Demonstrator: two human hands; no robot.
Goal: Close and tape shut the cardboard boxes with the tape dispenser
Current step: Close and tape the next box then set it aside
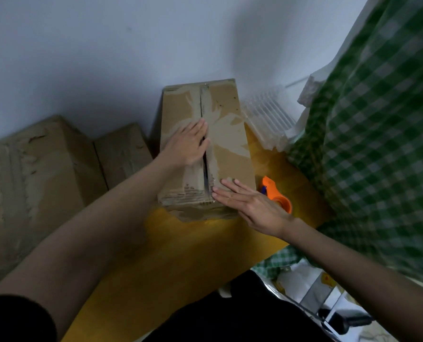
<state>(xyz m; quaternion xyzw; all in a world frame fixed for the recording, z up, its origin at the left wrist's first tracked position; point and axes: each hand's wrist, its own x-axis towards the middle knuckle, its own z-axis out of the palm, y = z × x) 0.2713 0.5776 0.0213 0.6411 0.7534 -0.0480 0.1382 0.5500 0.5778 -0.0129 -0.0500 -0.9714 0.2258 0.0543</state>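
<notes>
In the head view, a cardboard box [226,134] stands at the centre of the frame on a yellow table [185,253], its far end close to the white wall [106,58]. Its two top flaps are folded down and meet along a dark seam that runs from the far edge toward the viewer; torn patches of old tape mark the cardboard on both sides of it.

The left hand [189,144] lies flat on the left flap about midway along the box, fingers straight and together, their tips reaching the seam. It grasps nothing. The right hand [250,201] lies flat on the near right corner of the box, fingers stretched toward the seam, also grasping nothing.

The orange tape dispenser [277,193] sits on the table just right of the box, partly hidden behind the right hand. Neither hand touches it.

At the left of the frame two more boxes stand beside the table: a large one [32,183] at the far left and a smaller one [124,154] between it and the centre box. Both look closed, with worn tape marks on top.

Right of the centre box, a clear ribbed plastic tray [267,117] rests on the table. A green checked cloth [378,132] fills the right side of the frame, with a piece of white foam [309,91] at its edge. A black sleeve [15,317] shows at the lower left.
</notes>
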